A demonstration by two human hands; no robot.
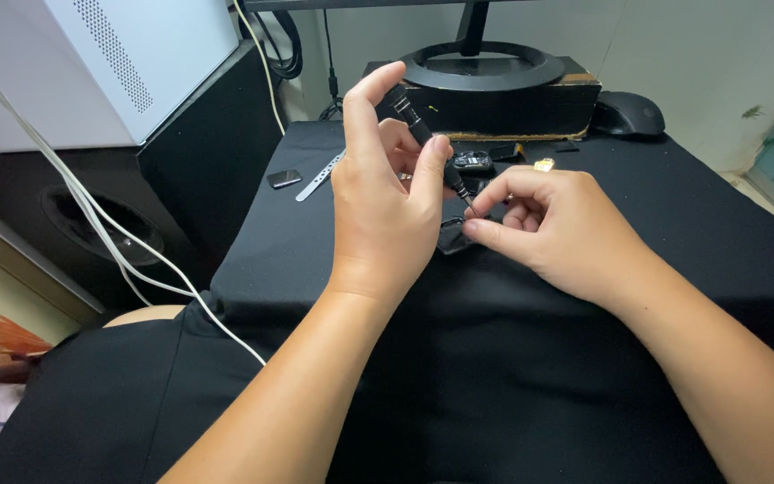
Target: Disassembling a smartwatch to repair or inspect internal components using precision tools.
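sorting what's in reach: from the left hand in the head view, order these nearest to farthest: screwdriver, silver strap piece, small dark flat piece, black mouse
1. screwdriver: held in the left hand itself, tip down toward the right hand.
2. silver strap piece: on the black cloth just left of the hand.
3. small dark flat piece: a little further left, beside the strap.
4. black mouse: far right, at the back by the monitor stand.

We see a table draped in black cloth filling most of the frame. At the top centre, a round black monitor stand base sits on a flat black box with worn brown edges. A pale off-white wall runs behind it. In the upper left we find a white perforated computer case, with white cables trailing down past a black speaker cabinet. Light is soft and even.
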